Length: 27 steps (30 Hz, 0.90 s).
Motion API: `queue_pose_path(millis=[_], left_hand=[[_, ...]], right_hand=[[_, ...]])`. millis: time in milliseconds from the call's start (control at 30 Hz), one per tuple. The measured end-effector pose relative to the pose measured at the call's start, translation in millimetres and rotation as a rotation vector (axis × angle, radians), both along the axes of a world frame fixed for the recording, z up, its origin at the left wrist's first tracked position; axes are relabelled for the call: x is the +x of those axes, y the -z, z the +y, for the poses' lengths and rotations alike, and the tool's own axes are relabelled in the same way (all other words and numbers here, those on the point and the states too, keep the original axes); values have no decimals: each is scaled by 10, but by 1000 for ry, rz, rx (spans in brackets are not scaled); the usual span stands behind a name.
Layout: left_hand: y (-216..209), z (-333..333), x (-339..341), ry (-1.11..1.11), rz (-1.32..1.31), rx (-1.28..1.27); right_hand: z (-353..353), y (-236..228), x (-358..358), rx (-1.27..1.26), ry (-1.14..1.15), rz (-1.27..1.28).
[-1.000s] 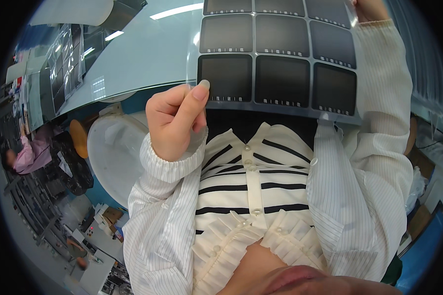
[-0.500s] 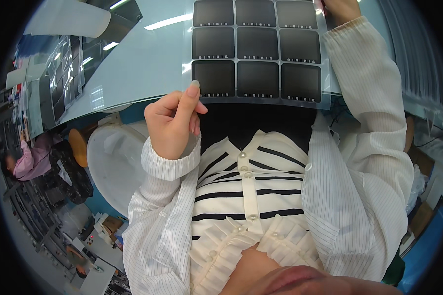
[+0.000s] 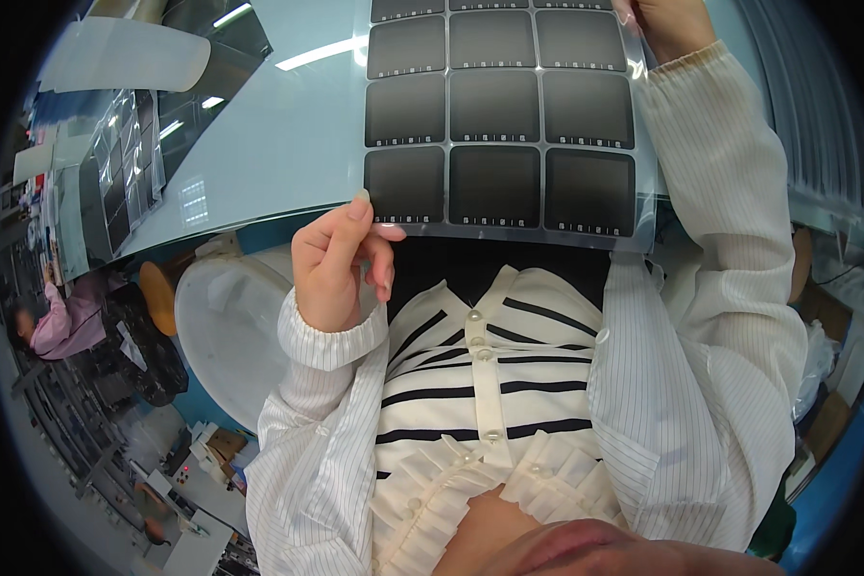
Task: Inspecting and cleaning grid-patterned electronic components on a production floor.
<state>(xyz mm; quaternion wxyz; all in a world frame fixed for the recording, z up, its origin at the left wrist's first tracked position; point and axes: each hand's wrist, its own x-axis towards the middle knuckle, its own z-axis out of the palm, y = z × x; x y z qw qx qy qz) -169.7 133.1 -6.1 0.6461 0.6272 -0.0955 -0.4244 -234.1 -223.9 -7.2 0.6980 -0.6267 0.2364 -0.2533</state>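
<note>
A clear plastic sheet (image 3: 495, 108) bearing rows of dark grey panels with rounded corners spans the top middle. Each panel has a row of small pale marks along its lower edge. My left hand (image 3: 334, 267) pinches the sheet's near left corner between thumb and fingers. At the far right edge of the sheet, my right hand (image 3: 677, 27) grips it; part of that hand is cut off by the picture's top. The near edge of the sheet hangs past the table's edge, above my lap.
Beneath the sheet lies a pale glass tabletop (image 3: 278, 125). More sheets with dark panels (image 3: 125, 163) lie at the left, by a translucent white sheet (image 3: 125, 53). A round white tub (image 3: 230, 336) and a wooden stool (image 3: 156, 298) stand below. Another person in pink (image 3: 62, 326) sits far left.
The sheet has come nearer to me, its near edge now further over the table's edge. My left hand has moved slightly down and left with its corner.
</note>
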Motion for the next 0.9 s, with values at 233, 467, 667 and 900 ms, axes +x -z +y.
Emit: queue_pose_path(millis=[233, 467, 667, 900], left_hand=[[-15, 72, 7, 0, -15, -9], [33, 153, 39, 116, -252, 3], [118, 261, 42, 246, -421, -85], [135, 245, 58, 279, -516, -99]], right_hand=[[69, -126, -63, 23, 34, 4], [119, -177, -140, 75, 27, -62], [272, -264, -181, 56, 33, -21], [328, -350, -240, 13, 82, -22]])
